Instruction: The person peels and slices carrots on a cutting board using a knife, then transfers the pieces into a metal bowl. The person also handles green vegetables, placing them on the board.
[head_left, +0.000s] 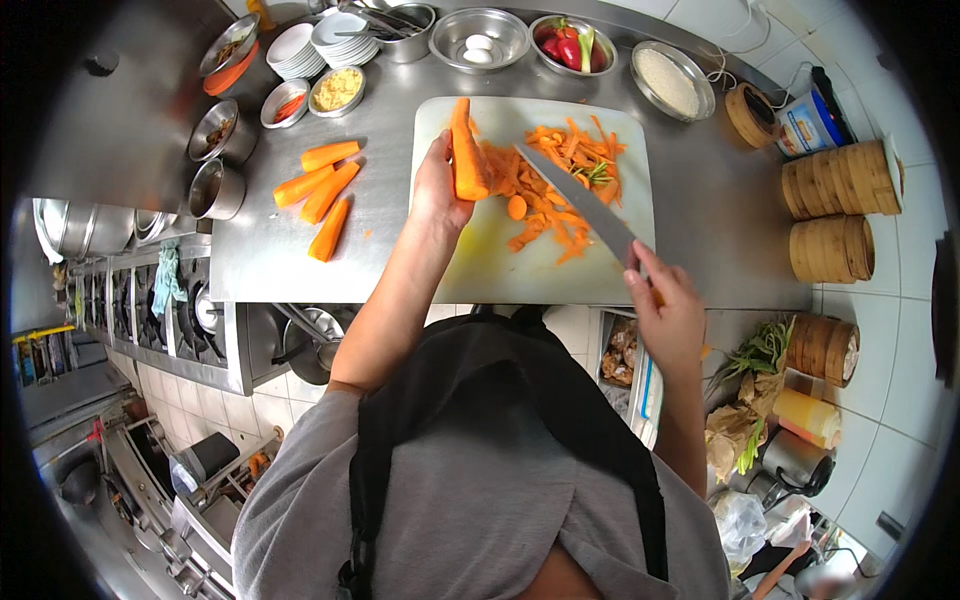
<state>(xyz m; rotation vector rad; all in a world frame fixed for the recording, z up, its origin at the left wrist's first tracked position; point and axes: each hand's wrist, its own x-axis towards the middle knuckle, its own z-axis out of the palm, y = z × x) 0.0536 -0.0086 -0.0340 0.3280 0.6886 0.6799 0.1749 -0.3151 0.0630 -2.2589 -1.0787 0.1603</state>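
Observation:
My left hand (441, 182) grips a peeled carrot (469, 157) by its side, above the left part of a white cutting board (465, 277). In my right hand (664, 307) is the handle of a kitchen knife (581, 199); its blade points up and left across the board, with the tip a little right of the carrot. Orange peelings (574, 150) and trimmed carrot ends lie heaped on the board, partly hidden by the blade. Several more peeled carrots (327, 191) rest on the steel counter to the left of the board.
Along the back stand a bowl with two white eggs (478, 49), a bowl of red peppers (571, 49), a bowl of white grains (669, 81) and stacked white dishes (292, 49). Bamboo steamers (840, 180) line the right wall. A stove (142, 300) is at left; another person's arm (780, 574) shows lower right.

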